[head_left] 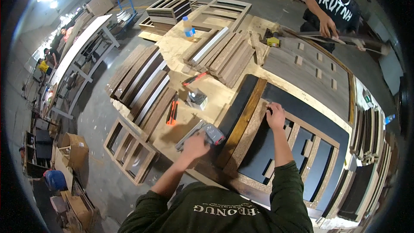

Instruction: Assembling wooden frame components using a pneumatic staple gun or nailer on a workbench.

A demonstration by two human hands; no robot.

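Note:
My left hand (pixel 194 145) grips a grey pneumatic nail gun (pixel 202 133) with a red part at its nose, pressed against the edge of a dark-stained wooden board (pixel 241 116). My right hand (pixel 275 116) lies flat with fingers spread on a particle-board strip (pixel 252 133) of a wooden frame (pixel 315 146) that rests on a black panel (pixel 310 112). Both sit on the plywood workbench (pixel 181 51) in front of me.
On the bench lie an orange utility knife (pixel 172 112), a red tool (pixel 194 78), a small box of nails (pixel 197 98), stacked boards (pixel 142 86), a plastic bottle (pixel 187 26). Another person (pixel 332 4) across the bench handles a long board. A slatted frame (pixel 129 151) leans at the left.

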